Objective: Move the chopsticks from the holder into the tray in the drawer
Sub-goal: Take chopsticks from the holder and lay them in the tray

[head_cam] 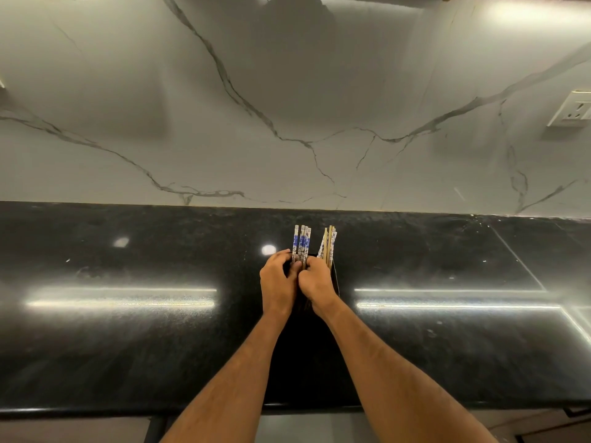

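A dark chopstick holder (335,279) stands on the black counter, mostly hidden behind my hands. A bundle of blue-and-white patterned chopsticks (301,240) sticks up between my hands. My left hand (279,282) and my right hand (316,284) both curl their fingers round the lower part of this bundle. A second group of chopsticks (329,246), some plain bamboo and some patterned, stands in the holder just right of my right hand. No drawer or tray is in view.
The glossy black counter (128,330) runs left to right, with its front edge near the bottom. A marble-look wall (287,107) rises behind it. A white wall socket (572,111) sits at the far right.
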Demonstrator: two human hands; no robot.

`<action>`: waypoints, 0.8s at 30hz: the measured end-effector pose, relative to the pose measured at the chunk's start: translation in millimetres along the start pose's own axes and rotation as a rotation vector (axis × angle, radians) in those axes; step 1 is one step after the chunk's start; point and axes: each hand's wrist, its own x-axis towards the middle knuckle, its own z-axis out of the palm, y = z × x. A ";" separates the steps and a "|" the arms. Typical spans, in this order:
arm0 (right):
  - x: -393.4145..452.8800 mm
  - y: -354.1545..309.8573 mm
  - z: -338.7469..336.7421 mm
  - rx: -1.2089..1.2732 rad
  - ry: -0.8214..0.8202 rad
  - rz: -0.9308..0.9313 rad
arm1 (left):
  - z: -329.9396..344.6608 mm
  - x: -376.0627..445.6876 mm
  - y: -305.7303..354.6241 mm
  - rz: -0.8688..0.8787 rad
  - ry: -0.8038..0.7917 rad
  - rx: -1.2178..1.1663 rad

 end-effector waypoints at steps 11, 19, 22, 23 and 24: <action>-3.2 2.0 -4.3 -0.079 0.036 -0.070 | -0.2 1.3 1.6 -0.032 -0.059 0.061; -15.0 -35.4 -31.5 0.128 0.126 -0.157 | -15.4 -0.6 20.3 -0.009 0.142 -0.064; -26.5 -59.4 -55.0 0.270 0.132 -0.241 | -25.3 0.1 40.6 0.003 0.045 -0.242; -31.9 -67.7 -63.1 0.307 0.122 -0.269 | -28.1 0.1 47.7 0.019 -0.047 -0.296; -37.8 -75.6 -70.7 0.344 0.103 -0.296 | -30.5 -0.5 54.7 0.031 -0.151 -0.323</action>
